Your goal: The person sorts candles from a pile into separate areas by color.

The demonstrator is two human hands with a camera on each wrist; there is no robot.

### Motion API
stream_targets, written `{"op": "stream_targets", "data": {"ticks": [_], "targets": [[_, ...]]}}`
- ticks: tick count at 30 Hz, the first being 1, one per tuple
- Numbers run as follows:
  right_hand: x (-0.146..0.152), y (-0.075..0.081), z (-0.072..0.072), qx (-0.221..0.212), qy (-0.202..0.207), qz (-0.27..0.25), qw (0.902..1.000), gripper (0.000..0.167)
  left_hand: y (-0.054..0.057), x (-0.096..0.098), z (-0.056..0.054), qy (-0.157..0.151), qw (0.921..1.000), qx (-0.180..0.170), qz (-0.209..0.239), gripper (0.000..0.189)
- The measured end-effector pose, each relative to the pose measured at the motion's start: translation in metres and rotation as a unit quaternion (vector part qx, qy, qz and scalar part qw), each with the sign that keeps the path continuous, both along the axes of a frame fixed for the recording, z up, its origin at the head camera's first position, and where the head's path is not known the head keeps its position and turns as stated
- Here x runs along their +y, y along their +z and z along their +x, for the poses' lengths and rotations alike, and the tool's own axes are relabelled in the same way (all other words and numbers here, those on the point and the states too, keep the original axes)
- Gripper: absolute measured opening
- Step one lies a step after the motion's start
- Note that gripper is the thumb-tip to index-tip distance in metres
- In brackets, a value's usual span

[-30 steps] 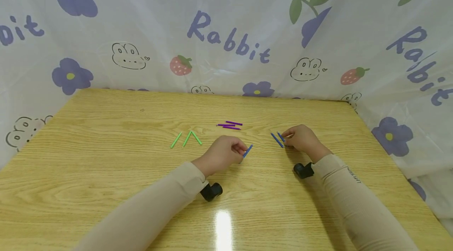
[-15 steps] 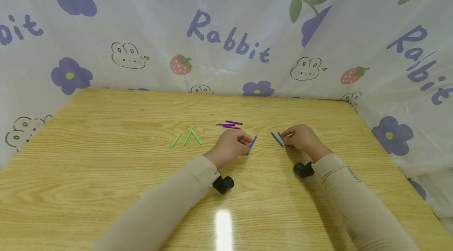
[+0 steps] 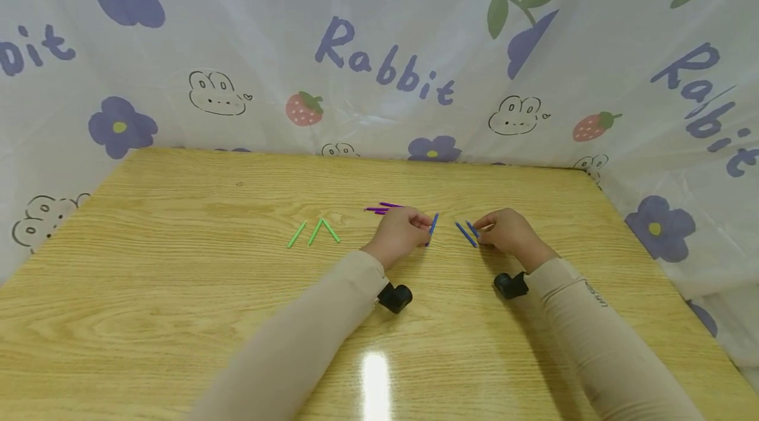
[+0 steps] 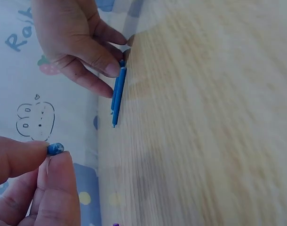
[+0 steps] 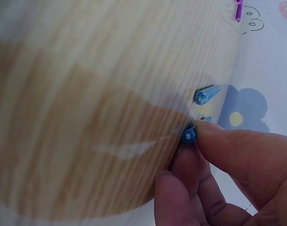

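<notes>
My left hand (image 3: pixel 400 235) pinches a thin blue candle (image 3: pixel 433 226) between thumb and fingers; its round end (image 4: pixel 56 149) points at the camera in the left wrist view. My right hand (image 3: pixel 507 232) rests at the table on the right and pinches a second blue candle (image 5: pixel 188 135) by its near end. Beside that one a third blue candle (image 3: pixel 465 234) lies slanted on the wood, nearly parallel to it. Thin wick-like tips show at the far ends in the left wrist view.
Several purple candles (image 3: pixel 377 209) lie grouped just behind my left hand, partly covered by it. To the left are a lone green candle (image 3: pixel 297 234) and two more green candles (image 3: pixel 315 232) meeting in a peak. A rabbit-print sheet (image 3: pixel 379 124) hangs behind the wooden table (image 3: pixel 178 263).
My left hand has moved right and away from me with its blue candle, approaching the other two blue ones and now overlapping the purple candles. My right hand has stayed in place.
</notes>
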State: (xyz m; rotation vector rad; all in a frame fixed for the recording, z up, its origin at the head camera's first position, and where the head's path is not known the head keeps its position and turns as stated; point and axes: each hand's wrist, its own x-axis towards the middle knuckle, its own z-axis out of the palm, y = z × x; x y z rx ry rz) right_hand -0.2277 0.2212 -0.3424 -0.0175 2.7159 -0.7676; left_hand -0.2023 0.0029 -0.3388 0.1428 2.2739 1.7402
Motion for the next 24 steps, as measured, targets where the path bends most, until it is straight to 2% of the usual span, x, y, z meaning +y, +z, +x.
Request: {"op": "stream_targets", "data": {"ticks": [8,14,24], "targets": [[0.001,-0.001,0.000,-0.002,-0.003,0.005,1.0000,0.033,-0.002,0.018,-0.008,0.032,0.9992,-0.014,0.017,0.022],[0.001,-0.002,-0.002,0.002,0.000,0.014,0.9999,0.033,-0.008,0.027,-0.012,0.050,0.9986,-0.019,0.005,0.021],[0.002,-0.002,-0.004,0.010,0.009,0.023,0.9996,0.033,-0.016,0.039,-0.017,0.059,0.9977,-0.023,-0.023,0.018]]}}
